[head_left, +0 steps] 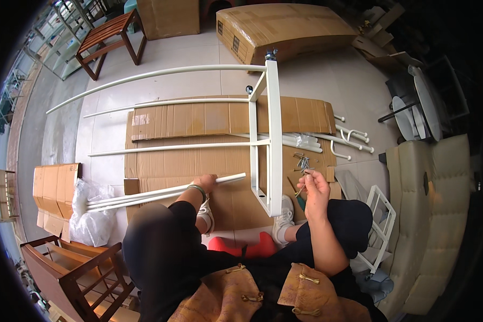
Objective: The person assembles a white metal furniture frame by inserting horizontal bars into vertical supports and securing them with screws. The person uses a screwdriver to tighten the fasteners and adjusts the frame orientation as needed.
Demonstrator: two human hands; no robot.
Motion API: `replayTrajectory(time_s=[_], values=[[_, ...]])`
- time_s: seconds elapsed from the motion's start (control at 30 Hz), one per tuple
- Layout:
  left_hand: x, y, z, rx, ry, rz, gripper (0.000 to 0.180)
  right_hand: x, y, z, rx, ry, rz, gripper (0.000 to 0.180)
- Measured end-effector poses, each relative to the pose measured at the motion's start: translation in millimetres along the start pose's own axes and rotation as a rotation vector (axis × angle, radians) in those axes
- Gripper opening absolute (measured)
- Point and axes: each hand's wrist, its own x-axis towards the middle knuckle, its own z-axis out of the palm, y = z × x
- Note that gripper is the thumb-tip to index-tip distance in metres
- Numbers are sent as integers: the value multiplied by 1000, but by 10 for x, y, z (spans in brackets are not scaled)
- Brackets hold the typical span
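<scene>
My left hand (205,183), with a band at the wrist, is closed around a white metal tube (232,177), just left of a white metal frame (274,139). Casters (271,55) are fitted at the frame's far end, and long white poles (161,74) run leftward from it. To the right of the frame, my right hand (315,189) pinches a small thin metal piece (300,191), too small to name surely. Several loose bolts (302,161) lie on the cardboard (198,166) just beyond this hand. A green handle (301,203) shows below it.
White tubes with hooked ends (354,134) lie at the right. A large carton (284,32) stands at the back. A beige padded sofa (429,214) borders the right side, and a wooden rack (80,268) the near left. Clear plastic wrap (94,214) covers tube ends.
</scene>
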Motion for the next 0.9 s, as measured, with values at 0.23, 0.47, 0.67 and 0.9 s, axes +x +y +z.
replayTrajectory(time_s=[0.23,0.47,0.67,0.9], values=[[-162,27,-308,-5,218,15,19,50,-44,137,90,-87,-29,16],[-685,558,-1049,23,257,170,23,-181,-69,217,114,-99,-20,11],[-1551,922,-1627,214,265,143,17,-405,-257,257,-55,-218,-354,18],[-2381,750,-1992,523,393,129,33,-174,-321,534,-215,-94,-135,28]])
